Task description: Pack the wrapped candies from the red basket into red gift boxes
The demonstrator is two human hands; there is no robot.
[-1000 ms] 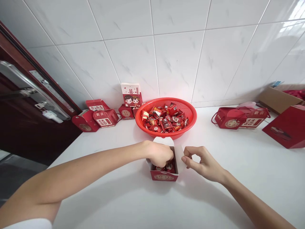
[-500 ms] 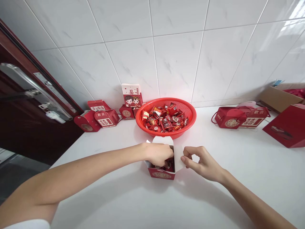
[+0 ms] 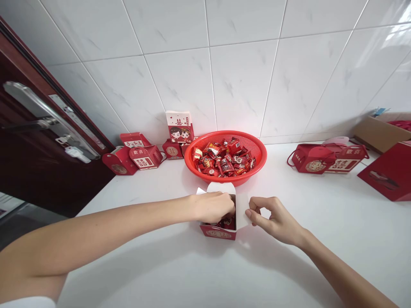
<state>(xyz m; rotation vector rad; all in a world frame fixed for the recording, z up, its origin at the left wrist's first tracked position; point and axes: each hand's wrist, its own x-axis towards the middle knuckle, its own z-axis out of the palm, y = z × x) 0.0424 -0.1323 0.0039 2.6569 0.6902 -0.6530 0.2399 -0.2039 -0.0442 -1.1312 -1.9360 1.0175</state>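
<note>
In front of me on the white table stands a red candy box (image 3: 218, 233) with its white-lined flaps open. My left hand (image 3: 214, 206) reaches down into it, fingers bent among wrapped candies (image 3: 229, 223); its fingertips are hidden, so I cannot tell what they grip. My right hand (image 3: 268, 216) pinches the box's right flap (image 3: 242, 211) between thumb and fingers. Just behind the box sits a red plastic basket (image 3: 260, 159) heaped with red-wrapped candies (image 3: 224, 160).
Closed red gift boxes (image 3: 146, 158) stand at the back left, near a card packet (image 3: 180, 127) against the tiled wall. More red boxes (image 3: 313, 159) are at the right, beside a large red box (image 3: 390, 173) and a cardboard carton (image 3: 372, 132). A dark door (image 3: 32, 158) borders the left.
The view has shifted slightly. My left hand stays inside the box with only a small shift of its fingers, and my right hand still holds the flap.
</note>
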